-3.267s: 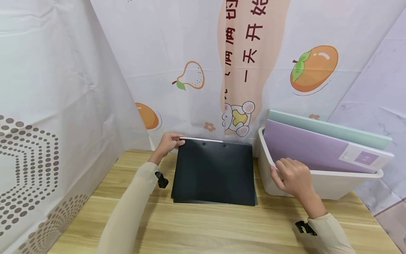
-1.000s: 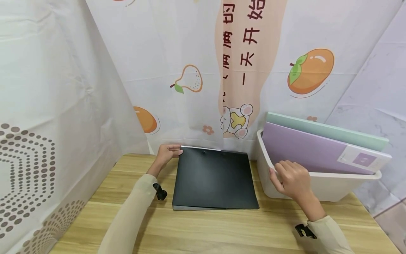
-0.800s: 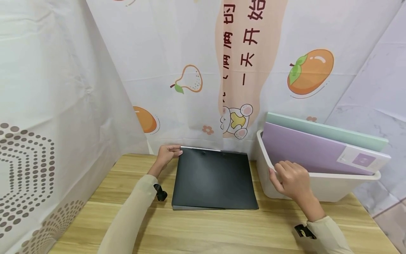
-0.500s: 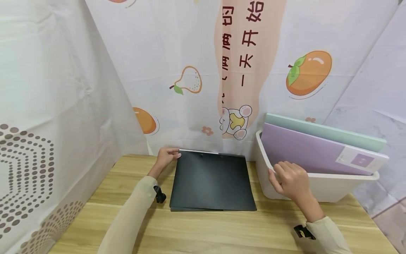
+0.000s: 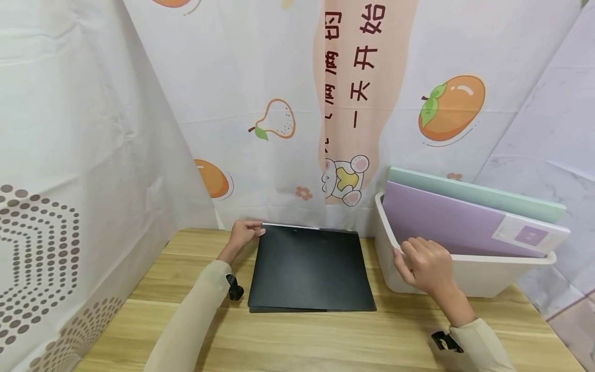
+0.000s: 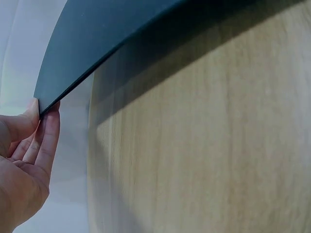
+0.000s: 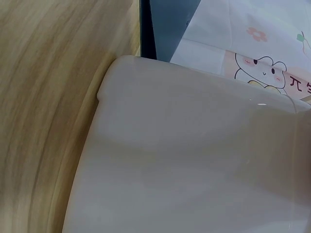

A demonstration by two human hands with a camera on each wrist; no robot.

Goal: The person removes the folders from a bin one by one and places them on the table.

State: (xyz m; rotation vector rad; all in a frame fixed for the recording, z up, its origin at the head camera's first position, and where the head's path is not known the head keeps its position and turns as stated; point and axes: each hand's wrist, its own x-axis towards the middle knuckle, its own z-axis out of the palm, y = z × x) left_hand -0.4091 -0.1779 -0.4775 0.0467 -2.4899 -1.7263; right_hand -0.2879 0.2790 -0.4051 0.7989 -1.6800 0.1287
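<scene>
A black file folder (image 5: 311, 271) lies lengthwise before the backdrop, with two rivets near its far edge and a thin white strip along that edge. My left hand (image 5: 241, 235) pinches its far left corner between thumb and fingers. In the left wrist view the folder (image 6: 97, 43) slants above the table and casts a shadow, its corner held by my left hand (image 6: 29, 155). My right hand (image 5: 427, 263) grips the front left rim of a white plastic bin (image 5: 488, 274). The right wrist view shows mostly the bin's wall (image 7: 184, 155), with the folder (image 7: 170, 24) beyond.
A purple file box (image 5: 446, 217) with a white label and a mint-green file box (image 5: 479, 191) lean inside the bin. The wooden table (image 5: 297, 341) ends at a printed cloth backdrop (image 5: 223, 77), with another patterned cloth (image 5: 69, 155) hanging on the left.
My left hand and the folder's far edge have come down toward the table, and the folder's near edge has shifted slightly. My right hand stays on the bin's rim. The head view has tilted slightly.
</scene>
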